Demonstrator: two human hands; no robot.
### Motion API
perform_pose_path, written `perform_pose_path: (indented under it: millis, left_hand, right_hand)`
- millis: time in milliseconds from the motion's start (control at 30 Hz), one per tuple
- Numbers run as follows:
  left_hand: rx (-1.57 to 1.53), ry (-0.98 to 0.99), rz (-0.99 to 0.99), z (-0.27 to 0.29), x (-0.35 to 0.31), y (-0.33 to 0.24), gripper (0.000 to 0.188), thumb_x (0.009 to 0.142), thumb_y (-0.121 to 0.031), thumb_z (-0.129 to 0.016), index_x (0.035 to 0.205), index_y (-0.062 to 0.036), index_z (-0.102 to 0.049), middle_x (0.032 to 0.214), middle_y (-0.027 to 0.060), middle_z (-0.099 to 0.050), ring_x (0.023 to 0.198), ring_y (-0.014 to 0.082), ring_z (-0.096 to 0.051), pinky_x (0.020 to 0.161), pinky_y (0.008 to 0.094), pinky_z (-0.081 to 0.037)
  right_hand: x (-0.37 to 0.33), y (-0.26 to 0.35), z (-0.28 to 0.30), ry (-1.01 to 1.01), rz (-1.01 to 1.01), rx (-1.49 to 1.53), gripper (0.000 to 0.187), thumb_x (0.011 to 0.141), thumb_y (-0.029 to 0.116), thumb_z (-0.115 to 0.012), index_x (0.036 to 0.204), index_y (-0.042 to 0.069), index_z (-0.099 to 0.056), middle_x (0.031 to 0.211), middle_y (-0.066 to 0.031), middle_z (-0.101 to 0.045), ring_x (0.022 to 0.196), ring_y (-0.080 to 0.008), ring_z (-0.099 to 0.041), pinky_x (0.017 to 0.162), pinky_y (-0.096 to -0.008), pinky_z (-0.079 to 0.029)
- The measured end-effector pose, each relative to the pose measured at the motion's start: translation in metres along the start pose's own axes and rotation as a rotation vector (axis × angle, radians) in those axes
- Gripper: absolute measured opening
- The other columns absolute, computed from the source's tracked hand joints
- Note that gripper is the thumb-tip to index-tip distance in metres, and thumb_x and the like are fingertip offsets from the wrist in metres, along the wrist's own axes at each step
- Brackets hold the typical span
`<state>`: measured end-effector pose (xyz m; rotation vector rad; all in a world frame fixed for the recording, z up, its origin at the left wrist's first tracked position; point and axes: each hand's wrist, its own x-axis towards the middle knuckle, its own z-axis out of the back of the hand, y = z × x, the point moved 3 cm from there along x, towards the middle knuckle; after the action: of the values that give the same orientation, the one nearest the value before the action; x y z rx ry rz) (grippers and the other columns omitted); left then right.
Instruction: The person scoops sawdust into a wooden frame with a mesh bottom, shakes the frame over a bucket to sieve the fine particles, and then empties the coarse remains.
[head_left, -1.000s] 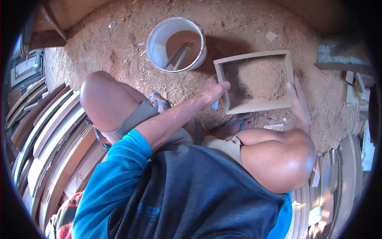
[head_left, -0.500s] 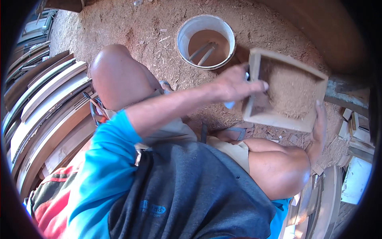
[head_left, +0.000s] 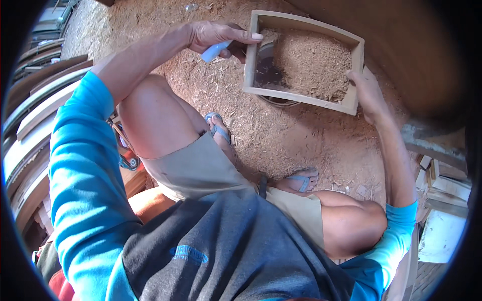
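A rectangular wooden-framed sieve (head_left: pixel 302 100) is held up in front of me, over the round bucket (head_left: pixel 281 103). Brown sawdust (head_left: pixel 319 60) covers most of its mesh, heaped toward the right; at the left the dark inside of the bucket shows through. My left hand (head_left: pixel 218 37) grips the left wall, thumb on the rim. A flat pale-blue piece (head_left: pixel 216 51) sticks out from the same hand; its kind is unclear. My right hand (head_left: pixel 369 95) is closed round the right wall, thumb over the edge. Most of the bucket is hidden beneath the sieve.
Stacked wooden boards (head_left: pixel 40 108) line the left side. More wood offcuts (head_left: pixel 447 188) and a white panel (head_left: pixel 444 228) lie at the right. Shavings cover the dirt floor (head_left: pixel 281 145). My sandalled feet (head_left: pixel 221 133) are below the bucket, between my bent knees.
The sieve has moved left and away from me, from beside the bucket to above it. Its sawdust has shifted. Both hands have travelled with it, my left arm swinging out leftward.
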<state>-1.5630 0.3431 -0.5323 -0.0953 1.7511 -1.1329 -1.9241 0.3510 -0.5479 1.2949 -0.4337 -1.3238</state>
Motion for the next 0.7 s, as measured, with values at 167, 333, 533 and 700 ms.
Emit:
perform_pose_path:
  millis: [167, 333, 533, 700]
  left_hand:
    - [0.015, -0.027, -0.02, 0.015, 0.0, 0.016, 0.065, 0.091, -0.054, -0.065, 0.112, 0.0068, -0.06, 0.091, 0.0088, -0.067, 0.047, 0.0012, -0.048, 0.038, 0.0133, -0.036]
    - [-0.132, -0.175, -0.113, 0.041, 0.0, 0.045, 0.063, 0.09, -0.053, -0.066, 0.118, 0.0038, -0.059, 0.092, 0.0095, -0.067, 0.05, 0.0003, -0.05, 0.04, 0.0114, -0.037]
    - [-0.01, -0.077, -0.019, 0.05, 0.005, 0.038, 0.062, 0.081, -0.054, -0.076, 0.11, -0.0002, -0.065, 0.096, 0.0093, -0.065, 0.056, 0.0008, -0.051, 0.042, 0.0102, -0.04]
    - [0.086, -0.098, -0.058, 0.03, 0.011, 0.022, 0.065, 0.08, -0.055, -0.075, 0.111, 0.0011, -0.064, 0.087, 0.005, -0.061, 0.056, 0.0003, -0.047, 0.042, 0.0127, -0.038]
  right_hand:
    - [0.009, 0.001, -0.014, 0.075, -0.119, 0.093, 0.053, 0.092, 0.03, -0.054, 0.131, -0.006, -0.05, 0.121, -0.0158, -0.06, 0.107, -0.0218, -0.058, 0.094, -0.0352, -0.046]
    - [-0.012, 0.044, -0.042, 0.122, -0.001, -0.076, 0.051, 0.092, 0.029, -0.054, 0.127, -0.007, -0.052, 0.116, -0.0166, -0.062, 0.103, -0.0216, -0.062, 0.087, -0.0349, -0.049]
    - [0.0, 0.024, -0.029, -0.003, 0.067, -0.323, 0.055, 0.089, 0.034, -0.058, 0.121, -0.01, -0.055, 0.108, -0.0188, -0.066, 0.102, -0.024, -0.063, 0.089, -0.0373, -0.049]
    - [0.009, 0.012, -0.021, 0.022, -0.011, 0.032, 0.061, 0.088, 0.04, -0.063, 0.121, -0.01, -0.055, 0.109, -0.0182, -0.064, 0.101, -0.0223, -0.061, 0.087, -0.0351, -0.049]
